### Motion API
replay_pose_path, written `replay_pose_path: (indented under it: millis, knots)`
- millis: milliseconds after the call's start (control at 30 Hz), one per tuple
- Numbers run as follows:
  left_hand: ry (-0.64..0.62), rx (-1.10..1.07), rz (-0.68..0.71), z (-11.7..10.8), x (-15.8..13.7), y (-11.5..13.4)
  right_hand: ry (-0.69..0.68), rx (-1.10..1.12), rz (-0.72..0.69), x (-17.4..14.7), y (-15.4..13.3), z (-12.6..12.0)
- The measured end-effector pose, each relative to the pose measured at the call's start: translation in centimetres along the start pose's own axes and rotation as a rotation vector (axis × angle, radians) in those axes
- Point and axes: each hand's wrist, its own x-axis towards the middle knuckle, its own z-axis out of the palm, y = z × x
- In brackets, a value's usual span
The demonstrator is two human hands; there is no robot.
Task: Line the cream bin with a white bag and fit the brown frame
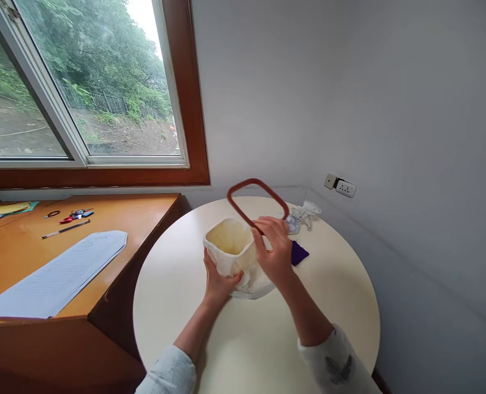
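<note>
A small trash bin (223, 262) stands on the round table, lined with a thin whitish bag (249, 293) folded over its rim and hanging loose outside. My left hand (220, 282) is wrapped round the near left side of the bin, gripping it through the bag. In my right hand (275, 249) is a reddish-brown rim ring (238, 210), a rounded square frame held by its near corner. The ring is tilted up above the bin's far right side, apart from its mouth. My right fingers partly hide the ring's lower edge.
Behind my right hand lie a dark purple piece (299, 253) and crumpled clear plastic bags (306, 213) on the round table (173, 317). To the left, a wooden desk (144, 210) holds papers (66, 273), a pen (65, 229) and keys (79, 214). A wall socket (345, 188) is at the right.
</note>
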Motion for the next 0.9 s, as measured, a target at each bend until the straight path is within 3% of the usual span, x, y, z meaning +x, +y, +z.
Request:
replay_pose_path:
  millis: [100, 200, 367, 700, 900]
  knots:
    - [-0.01, 0.029, 0.04, -0.5, 0.3, -0.1, -0.015, -0.188, 0.017, -2.4, 4.5, -2.8]
    - [-0.016, 0.022, 0.034, -0.8, 0.6, 0.0, -0.127, -0.348, 0.134, -6.3, 9.3, -4.9]
    - [-0.044, 0.019, -0.015, -1.1, 0.7, 0.9, -0.332, -0.448, 0.236, -11.9, 13.8, -5.4]
    - [-0.108, -0.103, -0.072, -1.4, -0.1, 1.5, -0.438, -0.462, 0.302, -14.7, 15.4, -4.6]
    - [-0.372, -0.185, -0.053, -2.5, -0.3, 2.3, -0.442, -0.371, 0.428, -13.5, 13.5, -4.5]
